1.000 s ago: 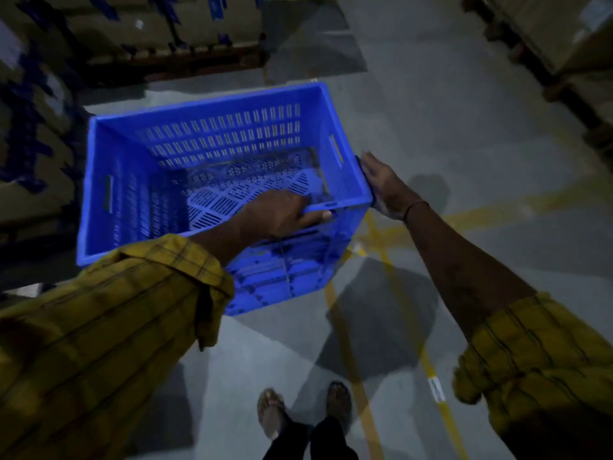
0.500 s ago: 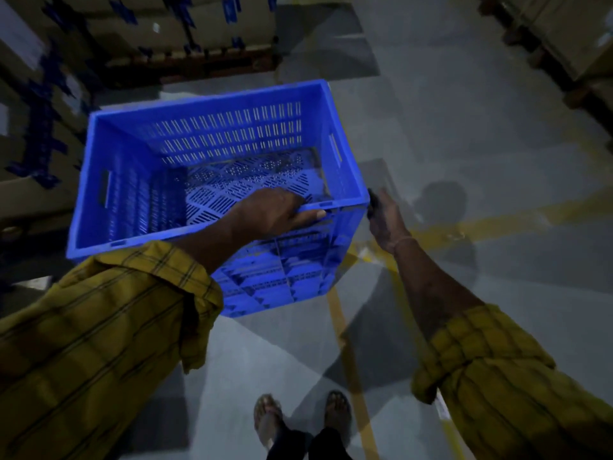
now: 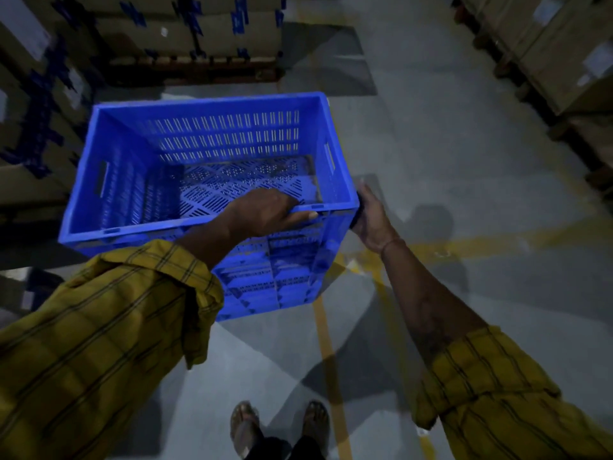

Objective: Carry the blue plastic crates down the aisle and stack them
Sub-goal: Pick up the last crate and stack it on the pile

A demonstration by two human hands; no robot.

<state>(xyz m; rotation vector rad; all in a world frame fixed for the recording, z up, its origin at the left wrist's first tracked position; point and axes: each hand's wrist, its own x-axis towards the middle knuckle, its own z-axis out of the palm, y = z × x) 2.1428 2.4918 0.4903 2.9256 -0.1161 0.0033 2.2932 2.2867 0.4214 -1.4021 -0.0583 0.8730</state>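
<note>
The left hand (image 3: pixel 265 210) grips the near long rim of the blue crate (image 3: pixel 212 167), fingers curled over the rim toward its right end, thumb laid flat along the outer face. The right hand (image 3: pixel 371 217) is at the near right corner of the crate, fingers wrapped round the corner edge from outside; how firmly it bears load cannot be told. Both yellow checked sleeves (image 3: pixel 109 333) are rolled back off the forearms.

The crate is held clear of the floor (image 3: pixel 414 127), ahead of the person and to the left of the body's line. It is empty and open side up, tilted slightly. Its long axis runs left to right across the body, so most of its length hangs out beyond the left hand, with both hands crowded at the right end. Judgement: the grip is off-centre, and the far left end would tend to drop or swing.

Yellow floor lines (image 3: pixel 328 343) cross below the crate. Stacked cartons (image 3: pixel 199 24) stand on pallets ahead and to the left, more cartons at the upper right. No other crate or stack is in view, so the set-down place cannot be told.
</note>
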